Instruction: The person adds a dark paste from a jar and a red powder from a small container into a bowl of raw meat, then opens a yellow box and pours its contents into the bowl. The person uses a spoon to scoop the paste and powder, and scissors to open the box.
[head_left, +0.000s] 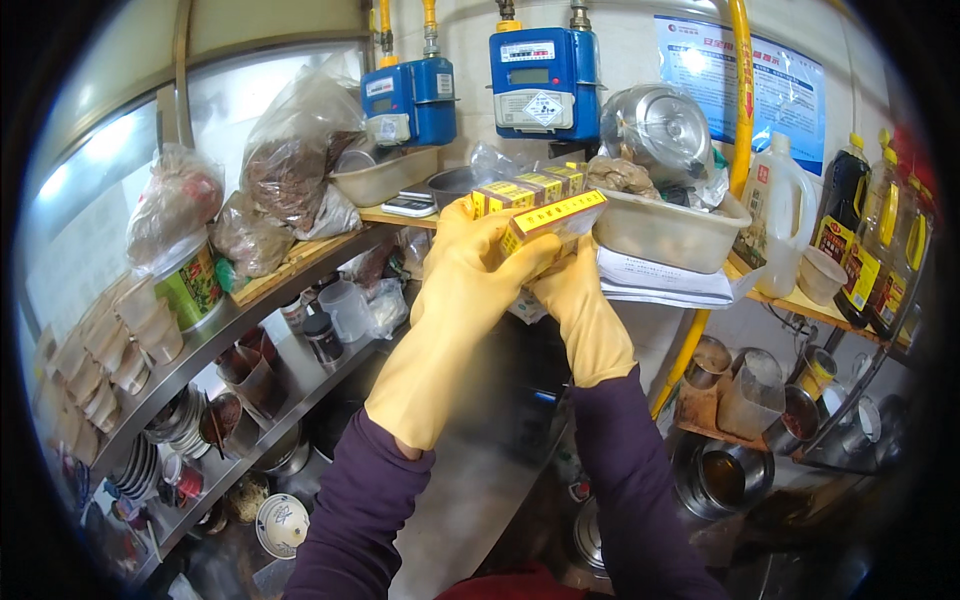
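Both hands wear pale yellow rubber gloves and are raised to the upper shelf's level. My left hand (472, 259) wraps a small yellow-and-brown cardboard box (559, 214) that bears writing, its thumb across the near face. Under the box's right end, my right hand (574, 289) closes around it; most of those fingers are hidden. Just behind are several similar boxes (525, 191) in a row, close to the left fingers. Whether these boxes are held too or rest on the shelf, I cannot tell.
Right of the hands, a white plastic tub (667, 232) sits over papers (660, 281) on the wooden shelf. Blue gas meters (544, 86) hang above, beside a yellow pipe (741, 97). Plastic bags (300, 142) and stacked tubs (154, 322) fill the left shelf; bottles (840, 225) stand far right.
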